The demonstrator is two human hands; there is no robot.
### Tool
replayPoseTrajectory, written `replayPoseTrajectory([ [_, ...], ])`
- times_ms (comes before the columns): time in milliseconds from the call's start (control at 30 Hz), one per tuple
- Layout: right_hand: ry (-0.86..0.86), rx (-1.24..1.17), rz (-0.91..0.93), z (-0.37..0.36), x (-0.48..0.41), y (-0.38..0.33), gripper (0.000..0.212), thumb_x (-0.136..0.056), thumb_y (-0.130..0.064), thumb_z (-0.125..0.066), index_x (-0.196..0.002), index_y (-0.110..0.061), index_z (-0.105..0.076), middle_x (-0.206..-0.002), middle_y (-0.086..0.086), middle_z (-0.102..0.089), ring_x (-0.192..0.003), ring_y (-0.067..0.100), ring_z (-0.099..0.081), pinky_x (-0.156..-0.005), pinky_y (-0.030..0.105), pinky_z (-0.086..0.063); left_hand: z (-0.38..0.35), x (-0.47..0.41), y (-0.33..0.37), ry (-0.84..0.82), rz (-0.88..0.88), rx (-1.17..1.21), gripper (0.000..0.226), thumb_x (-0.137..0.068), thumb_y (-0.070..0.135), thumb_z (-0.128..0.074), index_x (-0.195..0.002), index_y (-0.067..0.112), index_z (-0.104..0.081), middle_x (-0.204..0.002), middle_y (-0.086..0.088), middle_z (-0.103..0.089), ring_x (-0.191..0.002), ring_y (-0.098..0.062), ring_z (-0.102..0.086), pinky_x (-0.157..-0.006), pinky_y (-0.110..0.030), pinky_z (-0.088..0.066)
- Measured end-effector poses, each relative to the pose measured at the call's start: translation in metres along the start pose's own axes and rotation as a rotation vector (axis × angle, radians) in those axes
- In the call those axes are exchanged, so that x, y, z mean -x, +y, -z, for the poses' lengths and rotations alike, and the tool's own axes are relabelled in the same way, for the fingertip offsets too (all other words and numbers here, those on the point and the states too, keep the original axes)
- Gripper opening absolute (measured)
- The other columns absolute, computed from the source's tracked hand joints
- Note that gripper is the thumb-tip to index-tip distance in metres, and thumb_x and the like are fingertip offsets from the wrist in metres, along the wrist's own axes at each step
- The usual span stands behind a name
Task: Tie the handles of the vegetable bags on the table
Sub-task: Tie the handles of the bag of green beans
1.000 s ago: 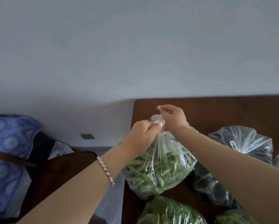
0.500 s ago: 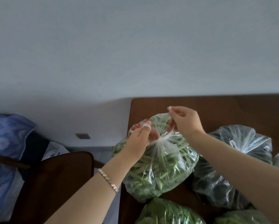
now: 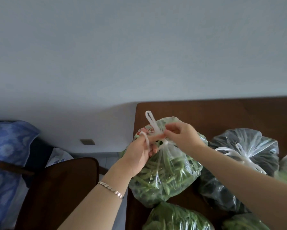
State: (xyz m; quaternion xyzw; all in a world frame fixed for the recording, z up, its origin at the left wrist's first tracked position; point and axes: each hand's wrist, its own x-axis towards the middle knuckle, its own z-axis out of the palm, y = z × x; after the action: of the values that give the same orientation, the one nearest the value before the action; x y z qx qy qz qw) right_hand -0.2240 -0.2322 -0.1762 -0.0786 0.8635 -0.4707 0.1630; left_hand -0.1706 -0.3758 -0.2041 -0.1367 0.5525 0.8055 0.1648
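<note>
Since handles (image 3: 151,121) emerged, left hand (image 3: 137,156), right hand (image 3: 181,136) apart (both holding)

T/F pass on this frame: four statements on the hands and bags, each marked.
1. The left hand and the right hand both hold handles of the green bean bag. True.
2. The bracelet is on the right wrist. False: it is on the left wrist.
3. The dark bag beside it has its white handles knotted. True.
4. The green bean bag hangs in the air, off the table. False: it rests on the table.
</note>
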Motion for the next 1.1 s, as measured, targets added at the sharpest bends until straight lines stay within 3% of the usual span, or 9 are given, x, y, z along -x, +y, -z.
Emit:
replayPoseTrajectory([
  [67,-0.104,0.163,0.055,-0.005,0.003,0.002,0.022,-0.092,-0.026,-0.054,-0.102,-0.014,-0.068,-0.074,-0.004,-0.058,-0.054,0.007,-0.044,-0.045,0.011,-0.033,0.0,0.0,0.001,0.032,0.013,0.083,0.07,-0.101,0.04,-0.009,-0.106,0.003,-0.068,-0.121,-0.001,-0.061,-0.053,-0.006,-0.041,-0.061,-0.022,-0.031],
  [167,-0.122,0.257,0.069,-0.01,0.002,0.003,0.026,-0.091,-0.028,-0.055,-0.091,-0.007,-0.071,-0.094,0.0,-0.057,-0.078,0.012,-0.054,-0.07,0.02,-0.042,-0.002,0.001,0.0,0.089,0.001,0.219,0.068,-0.1,0.043,-0.01,-0.117,-0.001,-0.06,-0.112,-0.005,-0.066,-0.055,-0.008,-0.039,-0.06,-0.024,-0.03],
  [233,-0.103,0.242,0.064,-0.013,0.002,0.003,0.021,-0.09,-0.024,-0.056,-0.076,-0.015,-0.068,-0.088,-0.003,-0.056,-0.077,0.011,-0.052,-0.072,0.023,-0.039,0.0,0.002,-0.001,0.099,-0.008,0.29,0.07,-0.099,0.044,-0.011,-0.111,0.001,-0.064,-0.108,-0.007,-0.068,-0.056,-0.009,-0.039,-0.06,-0.024,-0.03],
  [467,-0.05,-0.306,-0.163,-0.01,0.006,0.004,0.015,-0.089,-0.023,-0.057,-0.081,-0.019,-0.069,-0.07,-0.007,-0.063,-0.045,0.0,-0.047,-0.042,0.01,-0.037,0.0,0.004,0.01,0.326,-0.131,0.13,0.063,-0.099,0.046,-0.016,-0.08,0.011,-0.066,-0.077,-0.008,-0.061,-0.08,-0.024,-0.056,-0.081,-0.032,-0.045],
  [533,-0.058,-0.408,-0.193,-0.007,0.005,0.003,0.017,-0.089,-0.023,-0.058,-0.075,-0.02,-0.069,-0.069,-0.01,-0.064,-0.054,0.003,-0.051,-0.048,0.011,-0.041,0.002,0.004,0.017,0.46,-0.184,-0.036,0.064,-0.1,0.043,-0.021,-0.056,0.017,-0.061,-0.058,-0.001,-0.053,-0.067,-0.023,-0.052,-0.074,-0.031,-0.043],
  [633,-0.07,-0.344,-0.195,-0.006,0.004,0.003,0.019,-0.089,-0.022,-0.058,-0.075,-0.017,-0.069,-0.067,-0.009,-0.06,-0.053,0.005,-0.046,-0.047,0.011,-0.037,-0.008,0.006,0.028,0.435,-0.214,0.021,0.055,-0.101,0.034,-0.026,-0.058,0.007,-0.048,-0.043,0.005,-0.042,-0.044,-0.011,-0.038,-0.054,-0.025,-0.038],
  [800,-0.172,-0.045,-0.074,-0.012,-0.001,-0.002,0.031,-0.091,-0.014,-0.053,-0.061,-0.016,-0.059,-0.055,-0.005,-0.047,-0.042,0.005,-0.034,-0.045,0.014,-0.032,-0.027,-0.006,0.048,0.371,-0.273,-0.097,0.037,-0.094,0.002,-0.037,-0.063,0.003,-0.056,-0.049,0.0,-0.045,-0.045,-0.01,-0.052,-0.053,-0.025,-0.054],
  [1000,-0.319,0.054,-0.037,-0.008,0.006,0.006,0.032,-0.089,-0.013,-0.052,-0.059,-0.018,-0.046,-0.054,-0.006,-0.04,-0.047,0.008,-0.037,-0.052,0.019,-0.035,-0.046,-0.022,0.059,0.252,-0.184,-0.232,0.032,-0.094,0.004,-0.043,-0.067,0.005,-0.06,-0.062,-0.008,-0.057,-0.047,-0.014,-0.06,-0.063,-0.034,-0.059],
  [1100,-0.314,0.006,-0.071,-0.007,0.004,0.008,0.03,-0.091,-0.028,-0.055,-0.066,-0.012,-0.05,-0.052,-0.006,-0.039,-0.041,0.005,-0.033,-0.049,0.019,-0.032,-0.048,-0.028,0.056,0.279,-0.18,-0.261,0.019,-0.09,-0.001,-0.042,-0.088,0.009,-0.059,-0.061,-0.003,-0.06,-0.059,-0.019,-0.063,-0.068,-0.034,-0.057],
])
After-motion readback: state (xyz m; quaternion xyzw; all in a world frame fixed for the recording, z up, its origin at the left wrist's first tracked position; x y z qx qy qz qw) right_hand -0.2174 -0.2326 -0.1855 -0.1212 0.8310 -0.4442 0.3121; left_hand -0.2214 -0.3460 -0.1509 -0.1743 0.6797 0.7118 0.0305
